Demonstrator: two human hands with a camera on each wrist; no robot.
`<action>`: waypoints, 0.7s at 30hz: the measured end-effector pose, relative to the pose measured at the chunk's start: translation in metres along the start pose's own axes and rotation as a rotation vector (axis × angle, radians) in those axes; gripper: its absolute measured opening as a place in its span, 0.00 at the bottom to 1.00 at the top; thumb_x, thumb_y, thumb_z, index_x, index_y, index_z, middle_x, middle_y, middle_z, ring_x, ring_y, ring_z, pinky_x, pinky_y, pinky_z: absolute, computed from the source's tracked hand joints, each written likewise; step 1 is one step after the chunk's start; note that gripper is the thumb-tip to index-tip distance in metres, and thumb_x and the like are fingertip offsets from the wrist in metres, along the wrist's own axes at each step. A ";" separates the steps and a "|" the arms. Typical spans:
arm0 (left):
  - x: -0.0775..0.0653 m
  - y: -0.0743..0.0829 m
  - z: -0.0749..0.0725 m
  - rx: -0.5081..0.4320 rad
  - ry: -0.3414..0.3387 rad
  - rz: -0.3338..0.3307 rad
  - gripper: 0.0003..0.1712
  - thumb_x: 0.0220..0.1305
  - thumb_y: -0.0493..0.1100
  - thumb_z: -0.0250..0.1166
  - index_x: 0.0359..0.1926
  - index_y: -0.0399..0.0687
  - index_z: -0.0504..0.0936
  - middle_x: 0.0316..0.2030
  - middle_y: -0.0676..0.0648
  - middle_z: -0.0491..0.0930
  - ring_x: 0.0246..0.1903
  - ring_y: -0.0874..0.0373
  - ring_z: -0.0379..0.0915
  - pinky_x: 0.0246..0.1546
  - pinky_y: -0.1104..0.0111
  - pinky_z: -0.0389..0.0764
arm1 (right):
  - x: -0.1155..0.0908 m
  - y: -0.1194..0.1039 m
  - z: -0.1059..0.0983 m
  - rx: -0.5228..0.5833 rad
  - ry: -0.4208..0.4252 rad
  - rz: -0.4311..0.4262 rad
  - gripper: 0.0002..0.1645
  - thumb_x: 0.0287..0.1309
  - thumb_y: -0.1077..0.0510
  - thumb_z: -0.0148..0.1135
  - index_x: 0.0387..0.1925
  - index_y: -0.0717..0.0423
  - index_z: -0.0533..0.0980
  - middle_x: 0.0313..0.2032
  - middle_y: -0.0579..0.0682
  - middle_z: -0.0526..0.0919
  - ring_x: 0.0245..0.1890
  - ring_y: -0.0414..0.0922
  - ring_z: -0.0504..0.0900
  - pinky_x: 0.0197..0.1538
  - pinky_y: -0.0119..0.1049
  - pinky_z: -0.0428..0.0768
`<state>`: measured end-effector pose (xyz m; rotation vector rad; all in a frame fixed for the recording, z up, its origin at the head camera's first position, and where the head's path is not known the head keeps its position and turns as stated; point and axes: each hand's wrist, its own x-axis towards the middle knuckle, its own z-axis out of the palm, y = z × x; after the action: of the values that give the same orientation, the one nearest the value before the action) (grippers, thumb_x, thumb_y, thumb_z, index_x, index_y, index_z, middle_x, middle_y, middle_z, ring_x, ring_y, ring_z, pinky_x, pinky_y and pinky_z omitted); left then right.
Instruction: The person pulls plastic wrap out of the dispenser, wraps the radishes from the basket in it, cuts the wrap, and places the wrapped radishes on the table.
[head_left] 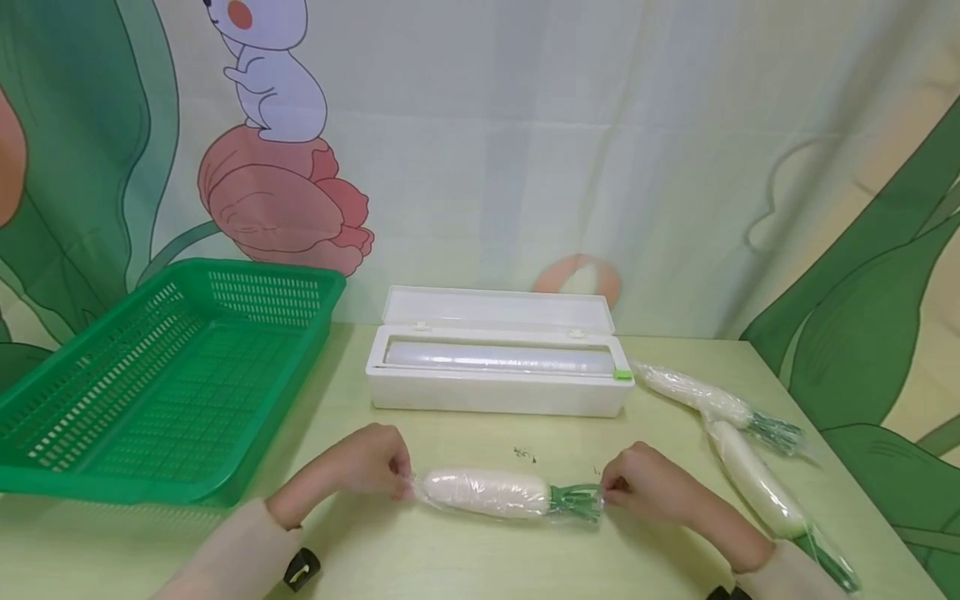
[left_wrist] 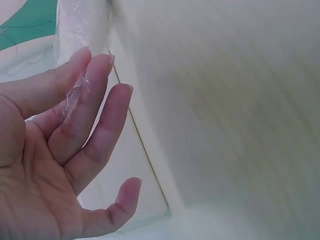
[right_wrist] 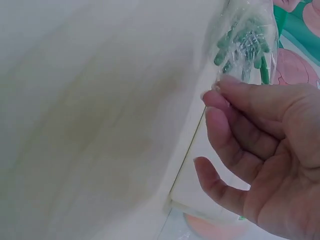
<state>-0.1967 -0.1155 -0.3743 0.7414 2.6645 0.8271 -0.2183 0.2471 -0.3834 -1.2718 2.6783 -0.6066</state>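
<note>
A white radish [head_left: 487, 493] with cut green stems [head_left: 576, 502] lies crosswise on the table, wrapped in clear plastic wrap. At its root end, my left hand [head_left: 375, 460] pinches the gathered wrap; in the left wrist view a wisp of plastic wrap [left_wrist: 76, 97] shows between thumb and forefinger. My right hand [head_left: 651, 485] pinches the other end of the wrap, just past the stems. From the right wrist, thumb and forefinger meet at the edge of the film, below the wrapped stems [right_wrist: 243, 47]. The other fingers of both hands are loosely bent.
Behind the radish stands a white plastic-wrap dispenser [head_left: 495, 393], lid raised, with a roll of film [head_left: 498, 357] inside. A green plastic basket [head_left: 236, 467] sits at the left. Two more wrapped radishes [head_left: 693, 393] lie at the right, near the table's edge.
</note>
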 end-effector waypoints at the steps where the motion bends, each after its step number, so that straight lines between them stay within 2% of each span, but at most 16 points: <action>1: 0.000 -0.001 0.000 0.004 0.003 0.000 0.13 0.47 0.33 0.67 0.11 0.46 0.78 0.09 0.60 0.66 0.13 0.67 0.54 0.16 0.77 0.56 | 0.000 0.000 0.000 0.006 -0.001 0.004 0.10 0.47 0.68 0.64 0.17 0.54 0.79 0.16 0.36 0.76 0.17 0.27 0.63 0.22 0.24 0.69; 5: -0.001 -0.003 0.000 -0.005 -0.010 0.003 0.11 0.48 0.35 0.67 0.13 0.46 0.79 0.11 0.60 0.66 0.14 0.68 0.55 0.17 0.77 0.58 | -0.001 0.004 -0.001 0.088 -0.025 0.020 0.06 0.49 0.68 0.62 0.21 0.56 0.80 0.19 0.38 0.77 0.19 0.28 0.67 0.23 0.25 0.71; 8: -0.003 -0.007 -0.003 -0.041 -0.046 0.004 0.08 0.49 0.40 0.68 0.17 0.45 0.82 0.13 0.59 0.65 0.15 0.67 0.54 0.16 0.76 0.57 | -0.006 0.008 -0.004 0.235 -0.087 0.065 0.03 0.49 0.66 0.62 0.29 0.60 0.80 0.24 0.41 0.81 0.24 0.30 0.74 0.29 0.27 0.75; 11: -0.006 -0.011 -0.006 -0.089 -0.091 0.004 0.08 0.51 0.45 0.67 0.22 0.46 0.84 0.15 0.59 0.69 0.16 0.67 0.57 0.17 0.75 0.60 | -0.010 0.012 -0.006 0.385 -0.145 0.094 0.09 0.51 0.63 0.61 0.34 0.64 0.79 0.28 0.44 0.82 0.27 0.33 0.77 0.32 0.30 0.77; 16: -0.009 -0.013 -0.009 -0.159 -0.127 0.011 0.09 0.55 0.43 0.64 0.30 0.41 0.85 0.24 0.55 0.80 0.24 0.67 0.68 0.25 0.73 0.71 | -0.012 0.018 -0.004 0.566 -0.196 0.084 0.12 0.54 0.61 0.61 0.35 0.69 0.77 0.29 0.51 0.83 0.29 0.35 0.79 0.32 0.31 0.78; 21: -0.009 -0.011 -0.008 -0.184 -0.129 0.017 0.06 0.54 0.38 0.65 0.30 0.38 0.84 0.22 0.53 0.80 0.24 0.67 0.71 0.27 0.73 0.73 | -0.009 0.019 0.002 0.620 -0.194 0.104 0.09 0.54 0.64 0.59 0.33 0.69 0.77 0.26 0.54 0.82 0.24 0.35 0.78 0.27 0.33 0.79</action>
<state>-0.1966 -0.1316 -0.3740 0.7453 2.4335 0.9782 -0.2259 0.2644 -0.3935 -0.9493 2.1249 -1.1159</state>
